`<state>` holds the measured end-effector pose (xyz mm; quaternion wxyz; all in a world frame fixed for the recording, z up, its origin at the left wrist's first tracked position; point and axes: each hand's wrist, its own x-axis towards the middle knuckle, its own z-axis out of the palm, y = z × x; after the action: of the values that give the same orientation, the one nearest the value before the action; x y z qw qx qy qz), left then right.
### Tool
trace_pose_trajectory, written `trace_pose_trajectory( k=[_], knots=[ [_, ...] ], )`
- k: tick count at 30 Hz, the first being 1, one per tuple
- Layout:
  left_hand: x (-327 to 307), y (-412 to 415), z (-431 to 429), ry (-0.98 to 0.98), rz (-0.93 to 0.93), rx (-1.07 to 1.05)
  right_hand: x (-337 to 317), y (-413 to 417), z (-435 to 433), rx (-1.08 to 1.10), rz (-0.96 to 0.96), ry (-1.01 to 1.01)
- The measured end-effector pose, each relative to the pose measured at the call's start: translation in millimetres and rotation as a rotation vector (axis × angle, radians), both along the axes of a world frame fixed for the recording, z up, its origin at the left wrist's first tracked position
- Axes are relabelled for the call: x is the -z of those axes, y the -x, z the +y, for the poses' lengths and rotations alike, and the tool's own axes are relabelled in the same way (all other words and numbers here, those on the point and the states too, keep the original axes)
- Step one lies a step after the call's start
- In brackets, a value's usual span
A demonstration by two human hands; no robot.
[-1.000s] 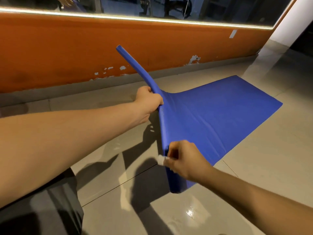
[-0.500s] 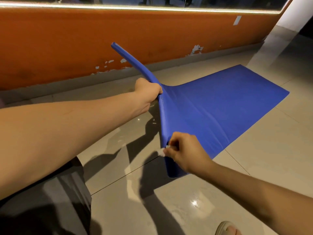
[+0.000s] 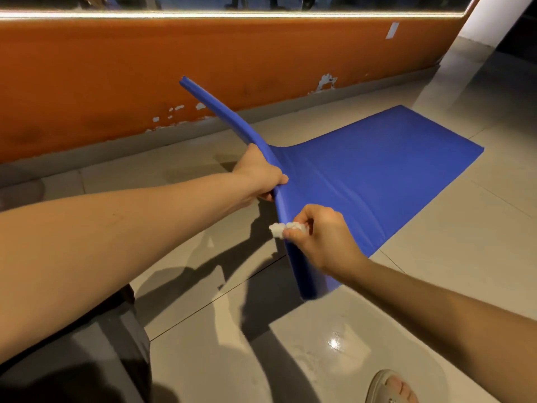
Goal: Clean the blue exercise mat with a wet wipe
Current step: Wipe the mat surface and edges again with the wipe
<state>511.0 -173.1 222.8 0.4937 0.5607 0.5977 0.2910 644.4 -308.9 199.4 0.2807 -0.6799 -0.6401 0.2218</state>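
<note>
The blue exercise mat (image 3: 372, 167) lies on the tiled floor, its near end lifted and curled up into a raised edge. My left hand (image 3: 258, 175) grips that raised edge near its middle and holds it up. My right hand (image 3: 316, 237) pinches a crumpled white wet wipe (image 3: 278, 229) and presses it against the lifted edge just below my left hand. The mat's underside is hidden.
An orange wall (image 3: 116, 82) with chipped paint and a grey skirting runs behind the mat, a mirror with a light strip above it. A white pillar (image 3: 488, 18) stands at the far right. My sandalled foot (image 3: 389, 388) is at the bottom edge. Glossy tiles surround the mat.
My right hand with the wipe has slid up along the lifted edge toward my left hand. The left hand keeps its grip. The view has tilted down, showing my foot.
</note>
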Motion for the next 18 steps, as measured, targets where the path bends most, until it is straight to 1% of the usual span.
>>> trace_pose_trajectory(
  k=[3,5,7,8,10,12,15,16,18],
  knots=[
    [-0.6,13.1,8.7,-0.043,-0.014,-0.124,12.0,11.5,-28.0,-0.134,-0.077,0.026],
    [0.9,16.0,4.6,-0.028,-0.043,-0.120,11.2,12.1,-22.9,-0.158,-0.090,-0.008],
    [2.1,12.1,-6.8,-0.001,-0.071,-0.033,-1.5,10.9,1.0,-0.067,-0.021,-0.069],
    [3.8,9.9,-10.1,-0.006,-0.059,0.014,-11.0,10.0,13.9,-0.013,0.028,-0.069],
    [5.4,11.7,-8.4,-0.046,-0.054,0.034,-21.2,10.5,24.9,0.042,0.087,-0.065],
    [-0.8,23.8,0.6,-0.070,-0.072,-0.024,-17.2,15.5,11.5,-0.031,0.064,-0.053],
    [-10.3,45.6,13.2,-0.062,-0.066,-0.063,-8.7,22.5,-28.7,-0.233,-0.023,0.055],
    [-11.4,50.4,15.0,-0.055,-0.067,-0.069,-13.0,22.3,-31.2,-0.235,-0.021,0.057],
    [-13.6,54.4,17.5,-0.046,-0.075,-0.087,-31.6,18.0,-16.2,-0.112,-0.001,-0.040]
  ],
)
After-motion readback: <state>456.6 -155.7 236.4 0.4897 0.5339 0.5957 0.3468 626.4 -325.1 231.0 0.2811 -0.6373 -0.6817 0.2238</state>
